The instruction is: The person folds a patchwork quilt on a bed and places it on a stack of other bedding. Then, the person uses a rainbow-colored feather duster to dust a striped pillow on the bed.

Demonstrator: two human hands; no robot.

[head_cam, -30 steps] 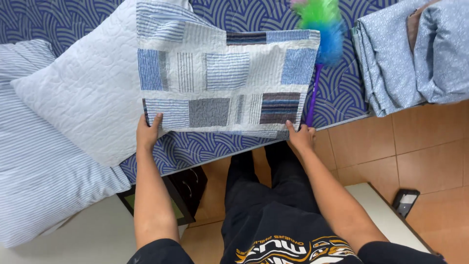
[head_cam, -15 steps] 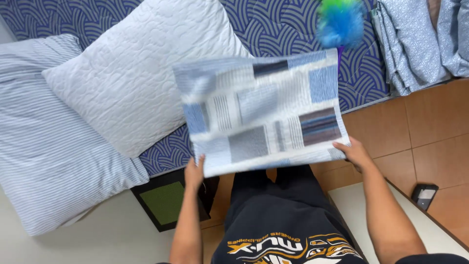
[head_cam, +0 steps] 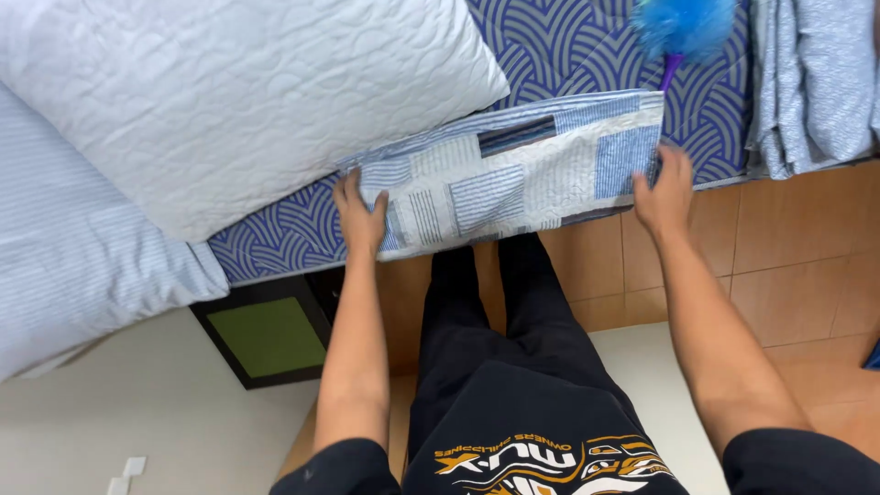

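Two hands hold a folded patchwork cloth (head_cam: 509, 179) at the mattress (head_cam: 275, 243) edge. Left hand (head_cam: 359, 213) grips its left end, right hand (head_cam: 665, 188) its right end, fingers closed on fabric. Its long axis runs between them, both equally near.

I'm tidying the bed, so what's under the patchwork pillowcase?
The pillowcase lies on the blue patterned mattress, its near edge overhanging. Both hands, left and right, press its ends. Anything beneath is hidden.

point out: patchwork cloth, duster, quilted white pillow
patchwork cloth (head_cam: 513, 179), head view, on its middle patches.
duster (head_cam: 683, 23), head view, on the blue fluffy head.
quilted white pillow (head_cam: 238, 92), head view, on its centre.
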